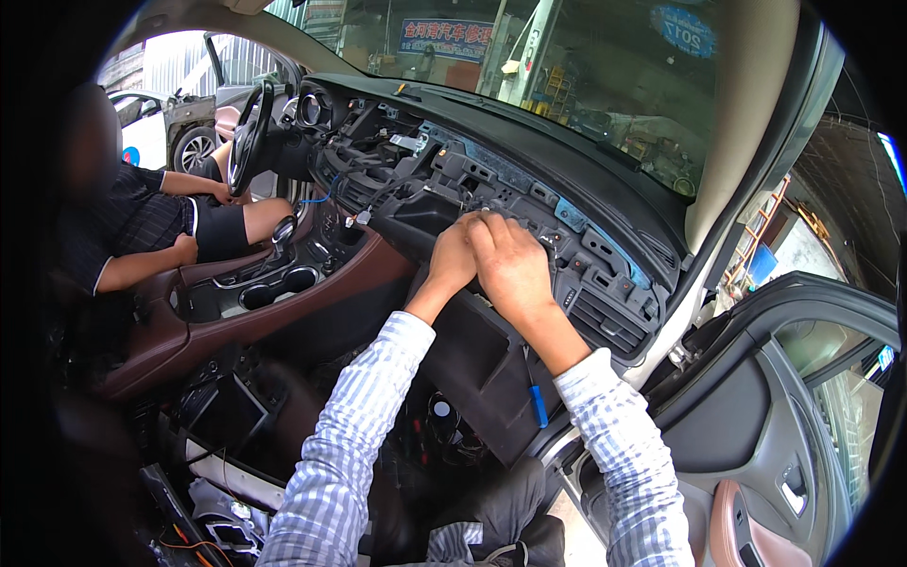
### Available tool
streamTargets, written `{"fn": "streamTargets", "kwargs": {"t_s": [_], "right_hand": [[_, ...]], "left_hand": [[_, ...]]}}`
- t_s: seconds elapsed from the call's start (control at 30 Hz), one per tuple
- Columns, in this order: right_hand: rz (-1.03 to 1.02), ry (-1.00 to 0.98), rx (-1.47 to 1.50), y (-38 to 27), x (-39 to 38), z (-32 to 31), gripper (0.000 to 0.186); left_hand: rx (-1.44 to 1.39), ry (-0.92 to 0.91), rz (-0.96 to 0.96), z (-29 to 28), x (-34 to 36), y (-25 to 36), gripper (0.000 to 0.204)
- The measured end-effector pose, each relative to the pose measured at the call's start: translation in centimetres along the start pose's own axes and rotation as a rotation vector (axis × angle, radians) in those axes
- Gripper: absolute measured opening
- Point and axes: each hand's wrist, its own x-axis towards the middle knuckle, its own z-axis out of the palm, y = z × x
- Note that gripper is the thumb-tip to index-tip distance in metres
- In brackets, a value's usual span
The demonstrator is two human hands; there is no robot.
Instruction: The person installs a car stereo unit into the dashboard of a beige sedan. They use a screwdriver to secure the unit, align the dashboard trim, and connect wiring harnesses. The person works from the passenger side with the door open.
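Observation:
My left hand [453, 255] and my right hand [513, 263] meet over the middle of the stripped dashboard [595, 246]. Both are closed, with their fingers curled down against the bare structure beside an open black tray [416, 215]. Whatever the fingertips grip is hidden beneath them. Below my wrists, the dark glove box [463, 350] hangs at the front of the passenger side. A screwdriver with a blue handle [539, 406] lies on its right part, close to my right forearm.
A person in dark clothes [142, 222] sits left, behind the steering wheel [250, 142]. The gear lever [283, 231] rises from the brown centre console [312, 317]. Removed trim and a screen unit [227, 411] lie lower left. At right, the passenger door [746, 416] stands open.

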Motion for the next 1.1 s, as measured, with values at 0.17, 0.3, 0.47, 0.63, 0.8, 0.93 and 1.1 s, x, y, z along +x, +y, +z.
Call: {"fn": "streamTargets", "kwargs": {"t_s": [0.17, 0.3, 0.47, 0.63, 0.8, 0.93, 1.1], "right_hand": [[-0.032, -0.035, -0.12, -3.3, 2.0, 2.5, 0.027], [-0.039, -0.062, -0.182, -4.2, 3.2, 4.6, 0.017], [-0.018, -0.086, -0.161, -4.7, 4.2, 5.6, 0.017], [-0.045, -0.095, -0.153, -5.6, 5.0, 4.3, 0.015], [0.004, -0.098, -0.079, -3.8, 4.3, 6.3, 0.016], [-0.014, 0.014, -0.043, -3.2, 6.6, 5.5, 0.016], [0.209, 0.227, 0.517, -3.9, 6.9, 7.8, 0.014]], "left_hand": [[-0.069, 0.21, 0.2, 0.2, -0.4, -3.6, 0.038], [-0.035, 0.197, 0.126, -0.1, -0.5, -1.8, 0.037], [-0.013, 0.192, 0.086, -0.6, -0.4, -1.5, 0.035], [0.025, 0.208, 0.075, -1.2, 0.1, -0.7, 0.035], [0.003, 0.207, 0.055, 1.5, 0.9, -1.0, 0.036], [0.092, 0.225, 0.04, 1.6, 2.0, 0.1, 0.038], [0.287, 0.275, 0.085, 1.8, 2.4, -0.4, 0.051]]}}
